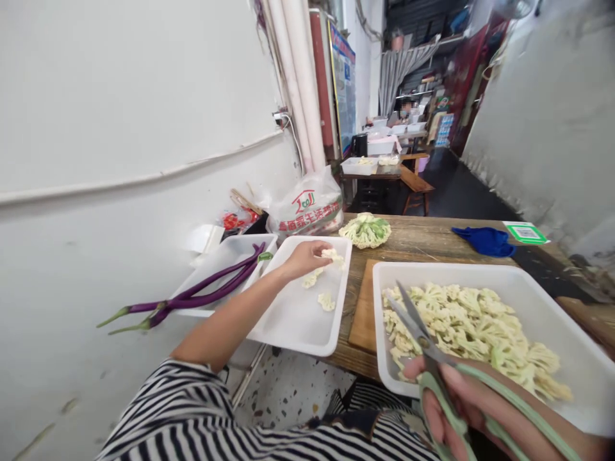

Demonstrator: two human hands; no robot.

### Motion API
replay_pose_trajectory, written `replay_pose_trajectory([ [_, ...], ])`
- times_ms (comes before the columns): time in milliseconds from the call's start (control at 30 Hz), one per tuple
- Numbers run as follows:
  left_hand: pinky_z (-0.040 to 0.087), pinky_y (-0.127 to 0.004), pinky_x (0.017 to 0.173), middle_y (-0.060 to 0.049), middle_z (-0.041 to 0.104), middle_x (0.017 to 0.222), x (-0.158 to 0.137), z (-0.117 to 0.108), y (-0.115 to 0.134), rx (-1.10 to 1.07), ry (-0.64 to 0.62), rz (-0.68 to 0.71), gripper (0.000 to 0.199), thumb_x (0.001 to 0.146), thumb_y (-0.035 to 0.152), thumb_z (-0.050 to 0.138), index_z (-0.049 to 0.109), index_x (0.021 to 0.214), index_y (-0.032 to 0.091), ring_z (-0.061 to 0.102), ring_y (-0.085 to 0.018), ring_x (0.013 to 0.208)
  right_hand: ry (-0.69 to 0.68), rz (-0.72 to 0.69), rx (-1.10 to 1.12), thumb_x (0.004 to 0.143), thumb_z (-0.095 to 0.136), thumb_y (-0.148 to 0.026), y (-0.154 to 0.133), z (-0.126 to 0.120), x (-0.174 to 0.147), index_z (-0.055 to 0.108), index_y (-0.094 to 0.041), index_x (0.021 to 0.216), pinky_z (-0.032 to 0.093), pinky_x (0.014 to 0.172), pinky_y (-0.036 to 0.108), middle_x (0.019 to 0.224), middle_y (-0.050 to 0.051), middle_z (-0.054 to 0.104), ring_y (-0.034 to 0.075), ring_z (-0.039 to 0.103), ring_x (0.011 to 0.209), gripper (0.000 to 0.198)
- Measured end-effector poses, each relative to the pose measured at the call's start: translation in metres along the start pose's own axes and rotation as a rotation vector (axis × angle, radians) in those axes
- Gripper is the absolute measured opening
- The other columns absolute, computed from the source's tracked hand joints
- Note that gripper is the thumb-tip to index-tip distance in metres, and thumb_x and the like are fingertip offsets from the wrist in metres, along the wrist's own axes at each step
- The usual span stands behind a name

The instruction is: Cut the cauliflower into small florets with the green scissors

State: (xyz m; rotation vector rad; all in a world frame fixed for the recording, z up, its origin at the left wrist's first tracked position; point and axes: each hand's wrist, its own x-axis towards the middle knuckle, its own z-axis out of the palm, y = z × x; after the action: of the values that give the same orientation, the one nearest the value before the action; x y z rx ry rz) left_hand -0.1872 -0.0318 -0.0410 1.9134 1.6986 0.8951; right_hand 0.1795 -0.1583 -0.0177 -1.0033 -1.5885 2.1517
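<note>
My left hand (pixel 307 257) reaches over a white tray (pixel 300 330), its fingers closed on a cauliflower floret (pixel 332 257). Two more pieces of cauliflower (pixel 327 301) lie in that tray. Scissors (pixel 423 336) with pale green handles are in my right hand (pixel 461 397), fingers through the loops and blades parted. They are above the near left part of a larger white tray (pixel 509 272), which holds many cut cauliflower florets (pixel 471 320). A cauliflower head (pixel 366 230) rests on the table behind the trays.
Long purple eggplants (pixel 206 291) stick out over a tray at the left. A plastic bag (pixel 307 205) stands behind, by the wall. A wooden board (pixel 364 314) lies partly under the large tray. A blue cloth item (pixel 485 241) and a green-framed code card (pixel 526 233) lie on the far right.
</note>
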Motion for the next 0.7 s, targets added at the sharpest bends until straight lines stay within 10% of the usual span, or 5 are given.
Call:
replay_pose_trajectory([
  [267,0.055,-0.032,0.086,-0.007,0.069,0.111,-0.018,0.055,0.091,-0.120,0.093,0.305,0.035,0.074,0.022,0.064,0.067,0.109,0.018,0.065,-0.019,0.100,0.143,0.011,-0.181,0.090,0.040,-0.067,-0.003,-0.001,0.010,0.064,-0.015,0.069,0.043,0.047,0.021,0.054,0.001,0.060,0.012,0.053,0.045,0.061],
  [700,0.053,-0.025,0.073,-0.004,0.069,0.095,-0.022,0.084,0.136,-0.186,-0.131,0.268,0.028,0.069,0.018,0.063,0.063,0.097,0.016,0.063,-0.014,0.084,0.264,0.031,-0.184,0.087,0.051,-0.061,-0.002,-0.014,-0.013,0.058,-0.015,0.068,0.040,0.041,0.018,0.060,0.001,0.062,0.009,0.052,0.042,0.050],
])
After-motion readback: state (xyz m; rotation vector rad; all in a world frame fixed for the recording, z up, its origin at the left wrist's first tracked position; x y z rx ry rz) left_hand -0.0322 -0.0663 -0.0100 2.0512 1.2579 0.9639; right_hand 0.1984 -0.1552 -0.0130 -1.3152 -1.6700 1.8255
